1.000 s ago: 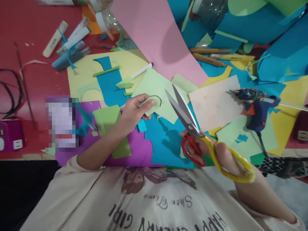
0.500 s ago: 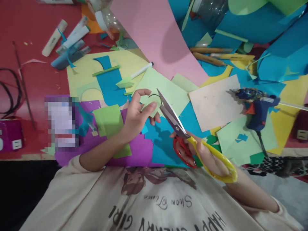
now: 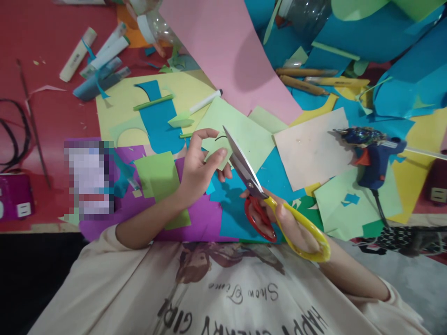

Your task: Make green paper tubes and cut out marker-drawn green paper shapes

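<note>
Between the thumb and fingers of my left hand [image 3: 200,167] is a small piece of light green paper [image 3: 217,156] with a dark curved line near its top. My right hand [image 3: 282,218] grips a pair of scissors [image 3: 256,187] with one yellow and one red handle loop. The blades point up and to the left, and their tips reach the right edge of the green piece. From here I cannot tell whether the paper lies between the blades. Under both hands lie a larger light green sheet [image 3: 251,135] and blue paper [image 3: 237,214].
On the right a blue glue gun [image 3: 375,163] lies by a pale pink sheet [image 3: 310,149]. Several markers [image 3: 101,60] are at the upper left, near a clear plastic bottle [image 3: 157,28]. A blurred phone [image 3: 89,181] rests at left. Brown pens [image 3: 303,83] lie beyond the pink sheet [image 3: 226,60].
My right hand and the scissors have shifted slightly left, bringing the blades over the right edge of the green piece. My left hand has hardly moved.
</note>
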Demonstrator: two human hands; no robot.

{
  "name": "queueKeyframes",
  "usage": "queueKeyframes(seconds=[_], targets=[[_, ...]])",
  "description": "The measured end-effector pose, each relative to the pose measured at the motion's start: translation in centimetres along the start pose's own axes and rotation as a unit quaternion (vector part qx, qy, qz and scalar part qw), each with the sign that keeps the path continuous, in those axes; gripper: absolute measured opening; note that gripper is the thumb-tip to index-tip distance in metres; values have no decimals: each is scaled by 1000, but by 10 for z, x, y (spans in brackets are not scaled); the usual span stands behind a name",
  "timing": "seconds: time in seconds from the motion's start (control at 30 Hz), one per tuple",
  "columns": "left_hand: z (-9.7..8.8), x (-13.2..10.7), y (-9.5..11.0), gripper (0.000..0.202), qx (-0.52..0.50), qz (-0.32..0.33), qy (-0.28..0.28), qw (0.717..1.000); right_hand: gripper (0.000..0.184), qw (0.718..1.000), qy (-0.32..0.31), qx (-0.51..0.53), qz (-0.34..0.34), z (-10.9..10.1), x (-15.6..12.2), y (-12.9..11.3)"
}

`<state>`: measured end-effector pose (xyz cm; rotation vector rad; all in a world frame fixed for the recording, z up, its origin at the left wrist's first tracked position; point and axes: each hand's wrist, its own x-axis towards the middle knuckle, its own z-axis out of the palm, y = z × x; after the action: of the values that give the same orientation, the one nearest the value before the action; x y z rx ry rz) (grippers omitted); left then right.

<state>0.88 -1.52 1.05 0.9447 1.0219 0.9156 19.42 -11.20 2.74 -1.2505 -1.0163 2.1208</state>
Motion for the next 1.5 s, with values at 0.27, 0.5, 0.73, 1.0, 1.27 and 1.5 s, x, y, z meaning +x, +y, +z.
queueKeyframes(seconds=[0.27, 0.5, 0.73, 1.0, 1.27, 1.5], targets=[[3, -2, 1, 46, 3, -3, 3, 1000, 60, 998, -12, 48, -39, 0, 3, 4], [5, -4, 1, 47, -16, -14, -10, 1000, 57, 998, -8, 59, -31, 3, 5, -2], [5, -4, -1, 49, -11, -13, -13, 1000, 57, 998, -5, 55, -33, 4, 5, -3], [3, -4, -2, 48, -1, -18, -18, 1000, 61, 998, 5, 49, -25, 2, 5, 2], [1, -3, -2, 45, -20, -19, -27, 999, 60, 999, 7, 40, -22, 1, 4, -1], [2, -4, 0, 45, -6, -30, -23, 999, 61, 1000, 9, 10, -14, 1, 2, -12]])
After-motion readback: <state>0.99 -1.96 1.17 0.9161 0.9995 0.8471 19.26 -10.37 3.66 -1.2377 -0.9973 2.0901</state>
